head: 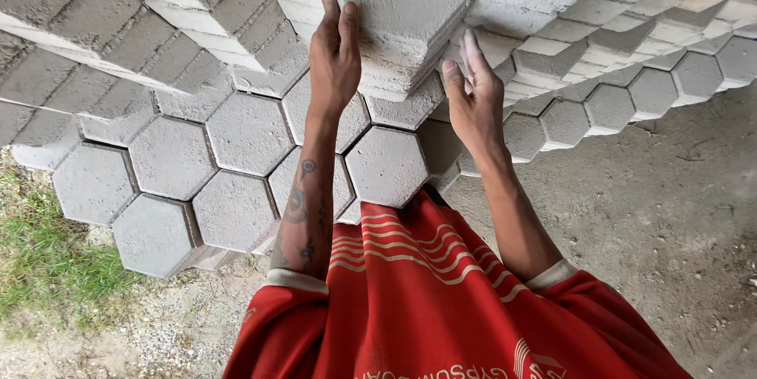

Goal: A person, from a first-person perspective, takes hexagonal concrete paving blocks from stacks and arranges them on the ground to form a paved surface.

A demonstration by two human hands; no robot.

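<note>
A grey hexagonal concrete paver (398, 8) sits on top of a stack of the same blocks, straight ahead of me. My left hand (334, 56) presses flat against its left side, fingers pointing up along the edge. On the paver's right lower edge rests my right hand (473, 95), fingers spread against the concrete. Both hands clasp the block from opposite sides. Below the hands, lower pavers (386, 166) lie flat in a honeycomb layer. My red shirt fills the bottom of the view.
Stacks of hexagonal pavers (189, 56) stretch left and right (631, 48) in stepped rows. Grass (39, 261) and gravel lie at the lower left. Bare dirt ground (662, 221) spreads to the right.
</note>
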